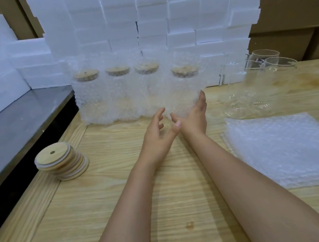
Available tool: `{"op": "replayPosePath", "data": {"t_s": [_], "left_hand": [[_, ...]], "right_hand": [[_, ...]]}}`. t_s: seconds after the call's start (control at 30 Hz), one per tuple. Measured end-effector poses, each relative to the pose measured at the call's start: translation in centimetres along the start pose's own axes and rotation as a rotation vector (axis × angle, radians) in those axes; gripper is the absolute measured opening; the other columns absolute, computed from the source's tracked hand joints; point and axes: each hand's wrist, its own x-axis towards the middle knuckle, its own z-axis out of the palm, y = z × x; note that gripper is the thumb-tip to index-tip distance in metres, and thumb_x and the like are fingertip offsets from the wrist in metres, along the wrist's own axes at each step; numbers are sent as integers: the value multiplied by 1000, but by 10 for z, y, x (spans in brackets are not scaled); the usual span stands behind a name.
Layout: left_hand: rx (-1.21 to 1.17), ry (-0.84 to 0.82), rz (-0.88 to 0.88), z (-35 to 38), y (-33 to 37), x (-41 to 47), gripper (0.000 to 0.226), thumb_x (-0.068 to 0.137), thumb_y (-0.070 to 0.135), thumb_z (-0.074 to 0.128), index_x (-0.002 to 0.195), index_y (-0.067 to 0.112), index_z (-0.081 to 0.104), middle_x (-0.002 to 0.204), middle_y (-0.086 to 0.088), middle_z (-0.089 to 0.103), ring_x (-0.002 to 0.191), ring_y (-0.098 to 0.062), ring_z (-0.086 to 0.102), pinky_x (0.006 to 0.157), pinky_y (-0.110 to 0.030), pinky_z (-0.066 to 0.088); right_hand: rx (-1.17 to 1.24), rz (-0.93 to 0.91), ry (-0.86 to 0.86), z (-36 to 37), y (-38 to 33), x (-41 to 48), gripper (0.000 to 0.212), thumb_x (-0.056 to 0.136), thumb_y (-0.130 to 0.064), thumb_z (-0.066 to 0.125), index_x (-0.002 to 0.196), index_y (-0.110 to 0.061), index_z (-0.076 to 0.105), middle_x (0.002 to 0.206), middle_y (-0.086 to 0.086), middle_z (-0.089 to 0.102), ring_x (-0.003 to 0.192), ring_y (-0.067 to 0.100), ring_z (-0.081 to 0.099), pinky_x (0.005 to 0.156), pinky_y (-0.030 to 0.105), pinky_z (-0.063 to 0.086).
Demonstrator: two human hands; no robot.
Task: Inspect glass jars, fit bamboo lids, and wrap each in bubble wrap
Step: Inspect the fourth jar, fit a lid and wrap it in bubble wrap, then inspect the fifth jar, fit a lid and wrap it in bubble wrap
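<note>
wooden table: four wrapped jars, one lid stack, left grip and right grip released

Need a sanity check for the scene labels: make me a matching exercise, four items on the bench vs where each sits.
Items
1. stack of bamboo lids
2. bubble wrap sheets
3. bare glass jars
4. wrapped jars

Places
A. far right, behind the flat sheets
B. back centre, in a row in front of the foam blocks
C. near the left edge of the wooden table
D. right side, lying flat

Pairs: 1-C, 2-D, 3-A, 4-B
</note>
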Motion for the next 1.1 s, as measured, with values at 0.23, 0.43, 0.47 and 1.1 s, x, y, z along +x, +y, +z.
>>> {"op": "replayPosePath", "data": {"t_s": [0.23,0.43,0.47,1.1], "left_hand": [[126,-49,9,4,-4,-1,66,67,74,55,127,46,48,106,10,62,106,-2,59,89,-19,44],[166,-54,-10,6,-7,0,53,73,69,55,120,45,51,95,12,67,97,4,60,84,-16,43],[168,-57,-13,6,-7,-1,54,73,68,55,122,45,50,95,13,67,98,4,59,83,-16,43],[153,-53,-57,3,-2,-1,55,88,51,62,136,31,45,105,11,65,109,-4,58,96,-24,41]], "right_hand": [[-23,13,-16,22,-5,36,104,79,-29,75,152,-21,2,154,6,20,127,30,46,90,36,45],[-8,-7,-81,29,-4,48,104,79,-29,75,152,-21,2,156,5,16,130,28,44,87,32,42],[-10,-9,-92,29,-3,48,104,79,-30,75,152,-21,1,157,5,16,130,28,43,86,31,40],[-569,-208,488,-96,-40,47,68,87,-33,60,144,-8,32,152,20,20,140,40,18,113,50,12]]}}
